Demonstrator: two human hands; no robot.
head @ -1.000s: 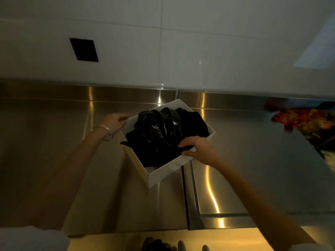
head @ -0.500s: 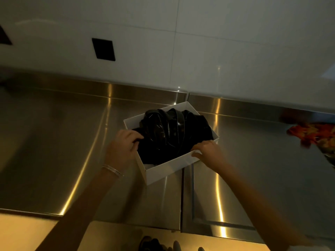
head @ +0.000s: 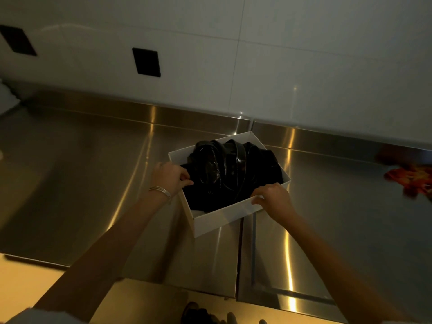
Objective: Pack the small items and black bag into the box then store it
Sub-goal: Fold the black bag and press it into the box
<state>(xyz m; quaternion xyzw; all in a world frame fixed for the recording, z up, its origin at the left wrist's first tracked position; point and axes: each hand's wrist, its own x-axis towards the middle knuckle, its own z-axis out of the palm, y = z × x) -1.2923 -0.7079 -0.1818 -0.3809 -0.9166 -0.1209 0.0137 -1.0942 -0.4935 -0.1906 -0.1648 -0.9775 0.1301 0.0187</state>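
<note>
Hands (head: 169, 177) on box (head: 224, 217) rim

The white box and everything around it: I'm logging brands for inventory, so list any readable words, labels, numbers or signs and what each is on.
None readable: the white box shows blank walls, the black bag no legible brand, and the two black wall plates no marking.

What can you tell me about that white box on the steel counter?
The box is white, looks like stiff card, rectangular and open-topped, no lid in view. It sits askew on the steel counter, across the seam between two sections. A glossy black bag fills it, bulging above the rim. The left hand grips its left wall; the right hand holds the near wall's rim.
</note>
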